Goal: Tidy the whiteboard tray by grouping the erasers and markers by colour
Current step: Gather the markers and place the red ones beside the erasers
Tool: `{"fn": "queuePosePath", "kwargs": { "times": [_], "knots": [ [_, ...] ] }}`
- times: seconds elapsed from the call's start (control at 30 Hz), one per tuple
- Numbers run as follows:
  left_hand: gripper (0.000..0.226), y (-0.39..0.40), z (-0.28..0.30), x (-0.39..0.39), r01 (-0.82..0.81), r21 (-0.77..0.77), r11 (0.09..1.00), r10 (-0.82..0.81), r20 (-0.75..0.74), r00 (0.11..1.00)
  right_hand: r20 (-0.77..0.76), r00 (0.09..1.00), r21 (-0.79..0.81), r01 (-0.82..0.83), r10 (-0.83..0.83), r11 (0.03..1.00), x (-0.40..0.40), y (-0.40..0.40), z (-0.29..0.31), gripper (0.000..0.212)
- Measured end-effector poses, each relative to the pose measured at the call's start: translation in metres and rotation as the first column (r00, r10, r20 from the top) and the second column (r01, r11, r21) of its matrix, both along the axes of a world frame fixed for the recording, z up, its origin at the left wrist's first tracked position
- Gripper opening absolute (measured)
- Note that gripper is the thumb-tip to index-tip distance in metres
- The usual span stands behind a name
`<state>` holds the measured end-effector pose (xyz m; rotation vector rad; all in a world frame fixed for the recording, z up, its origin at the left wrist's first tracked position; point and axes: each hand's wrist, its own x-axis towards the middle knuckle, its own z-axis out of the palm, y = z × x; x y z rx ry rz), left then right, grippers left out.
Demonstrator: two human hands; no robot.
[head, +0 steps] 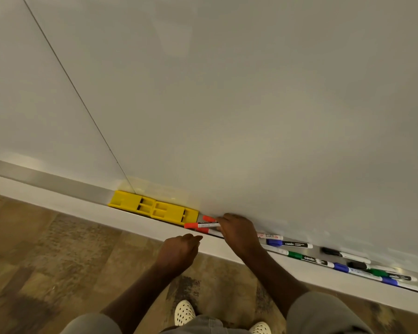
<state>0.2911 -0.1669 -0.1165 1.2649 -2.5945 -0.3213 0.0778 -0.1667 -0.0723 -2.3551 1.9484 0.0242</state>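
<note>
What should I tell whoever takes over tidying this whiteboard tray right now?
Right hand: resting on the red markers in the tray, grip unclear.
Left hand: loosely curled, empty, below the tray edge.
Done: two yellow erasers sit together at the left, with three red markers beside them.
Left: blue, green and black markers still lie mixed along the right; group them by colour.

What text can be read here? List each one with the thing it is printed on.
"camlin": blue-capped marker
"camlin": green-capped marker
"MARKER": white marker barrel beside the right hand
Print on the red-capped marker and the far-right markers: too blurred to read.
</note>
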Motion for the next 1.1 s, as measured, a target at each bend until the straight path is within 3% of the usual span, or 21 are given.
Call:
{"fn": "queuePosePath", "kwargs": {
  "times": [0.27,0.47,0.63,0.87,1.1],
  "knots": [
    [0.022,0.000,0.008,0.013,-0.091,0.033,0.995,0.093,-0.079,0.992,0.079,0.996,0.031,-0.032,0.030,0.999,0.010,-0.008,-0.009,0.032],
    [0.025,-0.003,0.011,0.013,-0.099,0.035,0.994,0.103,-0.126,0.987,0.223,0.972,-0.066,0.094,-0.077,0.993,-0.012,0.015,0.001,0.032],
    [0.022,-0.008,0.012,0.002,-0.076,0.041,0.996,0.081,-0.143,0.986,0.131,0.977,0.013,0.166,-0.166,0.986,-0.043,0.037,-0.003,0.032],
    [0.013,-0.011,0.019,-0.022,-0.019,-0.013,1.000,0.016,-0.157,0.988,0.054,0.991,0.067,0.121,-0.125,0.990,-0.039,0.027,-0.007,0.038],
    [0.025,-0.011,0.018,-0.059,0.060,0.029,0.998,-0.054,-0.171,0.984,0.137,0.973,-0.083,0.200,-0.187,0.976,-0.059,0.056,0.001,0.020]
  ]
}}
